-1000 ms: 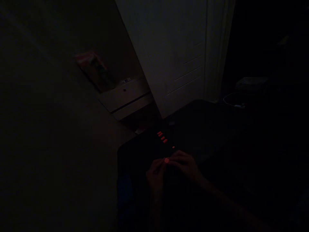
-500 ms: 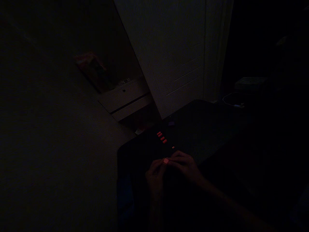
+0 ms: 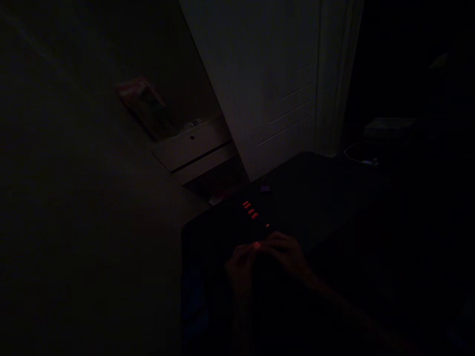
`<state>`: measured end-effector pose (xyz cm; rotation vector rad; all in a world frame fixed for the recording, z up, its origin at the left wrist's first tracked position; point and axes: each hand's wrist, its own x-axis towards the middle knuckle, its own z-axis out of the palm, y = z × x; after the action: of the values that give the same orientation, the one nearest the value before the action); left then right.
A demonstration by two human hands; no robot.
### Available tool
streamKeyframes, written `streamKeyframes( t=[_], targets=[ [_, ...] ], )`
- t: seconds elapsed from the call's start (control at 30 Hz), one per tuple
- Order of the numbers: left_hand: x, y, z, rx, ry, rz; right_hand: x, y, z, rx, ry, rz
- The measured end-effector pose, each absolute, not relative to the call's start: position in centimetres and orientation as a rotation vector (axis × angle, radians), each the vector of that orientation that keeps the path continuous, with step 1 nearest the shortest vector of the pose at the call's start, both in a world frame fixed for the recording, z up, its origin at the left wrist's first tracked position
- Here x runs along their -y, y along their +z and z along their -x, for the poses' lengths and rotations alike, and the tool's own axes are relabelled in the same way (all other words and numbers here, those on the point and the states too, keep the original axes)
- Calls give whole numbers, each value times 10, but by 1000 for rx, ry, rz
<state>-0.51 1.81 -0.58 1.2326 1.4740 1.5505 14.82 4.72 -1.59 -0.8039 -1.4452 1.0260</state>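
Observation:
In very dim light, a small glowing orange-red block (image 3: pixel 257 245) is pinched between the fingertips of both hands. My left hand (image 3: pixel 239 267) grips it from the left, fingers closed. From the right, my right hand (image 3: pixel 287 249) holds it with thumb and fingers pressed together. Beyond the hands, several small red bar-shaped pieces (image 3: pixel 251 211) lie in a row on the dark table (image 3: pixel 308 198). A tinier glowing red piece (image 3: pixel 267 225) lies by itself just past my right fingers. The darkness hides the exact kind of these pieces.
A small purple item (image 3: pixel 264 189) lies near the table's far edge. At the far right are a white cable (image 3: pixel 352 157) and a pale box-like object (image 3: pixel 388 126). A white door (image 3: pixel 274 89) and a drawer unit (image 3: pixel 196 148) stand behind. Something bluish (image 3: pixel 195 301) is at lower left.
Both hands keep hold of the small glowing block in nearly the same pose. The whole view has shifted slightly, and the picture is a little darker around the hands.

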Motion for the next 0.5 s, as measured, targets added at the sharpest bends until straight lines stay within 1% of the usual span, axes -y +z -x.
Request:
streamKeyframes(
  t=[0.5],
  targets=[
    [-20,-4,3,-1474,1601,-1215,-46,-13,-147,1441,995,809]
  ],
)
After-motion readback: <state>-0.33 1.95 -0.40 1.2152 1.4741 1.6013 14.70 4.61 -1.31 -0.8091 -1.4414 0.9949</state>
